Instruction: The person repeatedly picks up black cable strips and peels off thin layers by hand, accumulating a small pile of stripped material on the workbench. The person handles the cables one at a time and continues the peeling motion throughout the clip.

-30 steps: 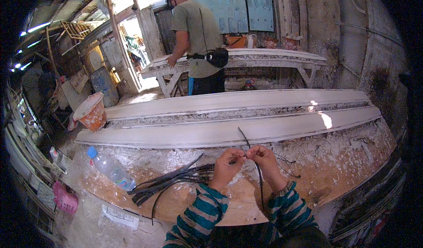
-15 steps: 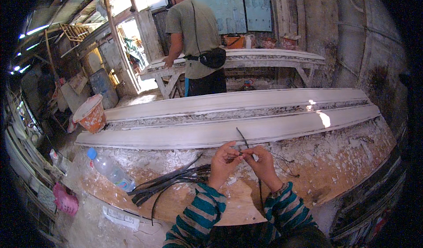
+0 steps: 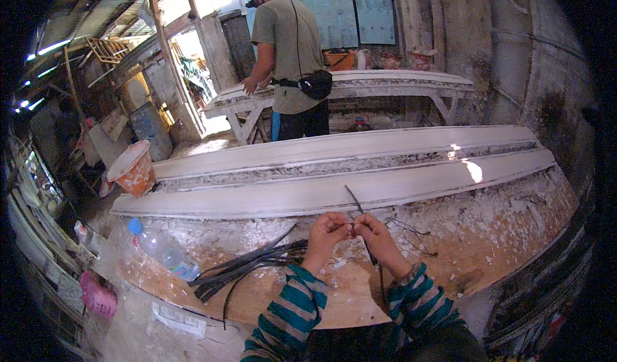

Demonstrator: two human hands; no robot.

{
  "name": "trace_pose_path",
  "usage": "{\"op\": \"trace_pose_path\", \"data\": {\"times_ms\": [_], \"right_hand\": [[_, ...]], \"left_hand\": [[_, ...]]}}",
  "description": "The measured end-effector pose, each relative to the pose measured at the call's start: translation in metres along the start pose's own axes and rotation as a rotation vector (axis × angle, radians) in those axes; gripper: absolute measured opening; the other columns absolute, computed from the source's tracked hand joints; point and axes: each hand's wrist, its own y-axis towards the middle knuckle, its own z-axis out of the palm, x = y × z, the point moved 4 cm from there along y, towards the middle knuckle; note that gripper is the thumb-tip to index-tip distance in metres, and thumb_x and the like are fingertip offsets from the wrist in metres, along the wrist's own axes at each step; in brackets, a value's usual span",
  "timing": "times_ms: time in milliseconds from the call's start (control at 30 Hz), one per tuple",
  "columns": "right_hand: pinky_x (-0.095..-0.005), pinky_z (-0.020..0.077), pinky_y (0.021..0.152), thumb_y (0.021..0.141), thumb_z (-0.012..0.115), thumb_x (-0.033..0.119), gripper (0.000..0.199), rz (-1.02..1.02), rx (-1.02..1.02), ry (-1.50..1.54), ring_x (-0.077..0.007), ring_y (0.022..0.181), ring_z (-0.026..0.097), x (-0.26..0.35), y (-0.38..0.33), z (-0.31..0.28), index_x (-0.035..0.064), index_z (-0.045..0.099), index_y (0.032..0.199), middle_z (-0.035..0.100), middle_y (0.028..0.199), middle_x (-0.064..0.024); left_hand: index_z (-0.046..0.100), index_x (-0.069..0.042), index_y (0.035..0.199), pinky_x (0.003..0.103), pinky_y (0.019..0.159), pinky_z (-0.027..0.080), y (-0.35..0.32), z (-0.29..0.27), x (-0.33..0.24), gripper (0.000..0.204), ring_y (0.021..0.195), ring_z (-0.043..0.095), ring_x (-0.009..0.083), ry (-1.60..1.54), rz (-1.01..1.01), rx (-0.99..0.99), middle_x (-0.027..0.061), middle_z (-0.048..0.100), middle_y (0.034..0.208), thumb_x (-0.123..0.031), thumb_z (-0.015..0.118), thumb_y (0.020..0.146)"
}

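Observation:
My left hand (image 3: pixel 326 228) and my right hand (image 3: pixel 377 235) meet fingertip to fingertip over a plaster-crusted wooden worktable (image 3: pixel 488 233). Between them they pinch a thin dark wire (image 3: pixel 354 199); one end sticks up and away from the fingers, the other hangs down past my right wrist. Left of my left hand lies a bundle of dark wires (image 3: pixel 247 269), fanned out flat on the board. Both sleeves are teal with dark stripes.
Long white plaster mouldings (image 3: pixel 334 169) run across the table beyond my hands. A clear plastic bottle with a blue cap (image 3: pixel 160 249) lies at the left. An orange bucket (image 3: pixel 132 169) stands further left. Another person (image 3: pixel 289 60) works at a far bench, back turned.
My hands have stayed close together on the wire, shifting slightly right and working it between the fingers. The person at the far bench has moved a little to the left.

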Motion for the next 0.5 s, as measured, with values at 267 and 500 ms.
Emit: {"op": "trace_pose_path", "data": {"times_ms": [267,500], "right_hand": [[-0.0244,0.0429,0.073,0.086,0.052,0.015,0.012,0.267,0.058,0.435,-0.0112,0.074,0.054,0.0065,-0.0026,0.0022,0.0043,0.055,0.089,0.056,0.08,-0.0013],[-0.0254,0.0434,0.074,0.082,0.057,0.012,0.01,0.21,0.049,0.476,-0.0131,0.077,0.055,-0.0014,-0.0005,-0.0054,0.0034,0.056,0.087,0.059,0.083,-0.0039]], "left_hand": [[0.059,-0.002,0.088,0.024,0.063,0.049,0.0004,-0.0033,0.0091,0.01,0.072,0.058,0.0119,-0.101,-0.1,-0.02,0.005,0.061,0.079,-0.005,0.062,0.079],[0.059,0.0,0.092,0.025,0.064,0.049,-0.0031,0.0038,0.003,0.016,0.075,0.058,0.0124,0.084,0.063,0.02,0.0044,0.061,0.082,-0.009,0.062,0.079]]}}
